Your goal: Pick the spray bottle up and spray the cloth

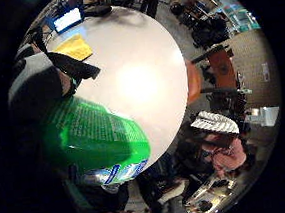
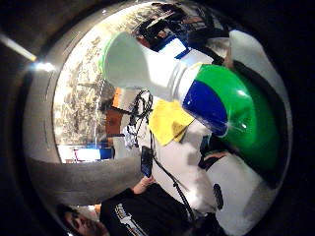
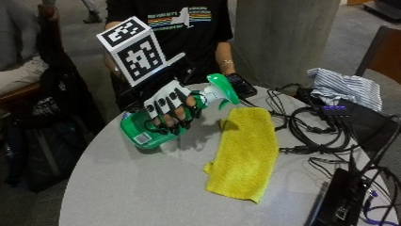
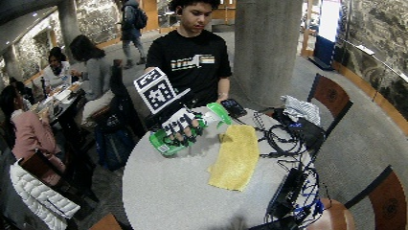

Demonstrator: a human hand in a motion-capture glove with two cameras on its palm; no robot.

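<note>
A green spray bottle [image 3: 145, 127] with a white and green trigger head [image 3: 220, 89] hangs tilted above the round grey table [image 3: 138, 188]. My gloved right hand [image 3: 169, 107] grips its neck, fingers curled round it. The nozzle points toward the yellow cloth [image 3: 245, 150], which lies flat on the table just right of the bottle. In the thumb side palm view the bottle's white neck [image 2: 142, 66] and green body [image 2: 241, 113] fill the frame, with the yellow cloth [image 2: 167, 120] beyond. The little finger side palm view shows the green bottle body [image 1: 95, 135] close by and the cloth [image 1: 74, 47] farther off.
Black cables [image 3: 313, 127] and a power strip [image 3: 341, 197] crowd the table's right side. A phone [image 3: 241, 85] lies at the far edge, under the person's bare hand. A striped cloth [image 3: 348, 87] and dark laptop [image 3: 370, 122] sit at far right. A concrete pillar [image 3: 282, 37] stands behind.
</note>
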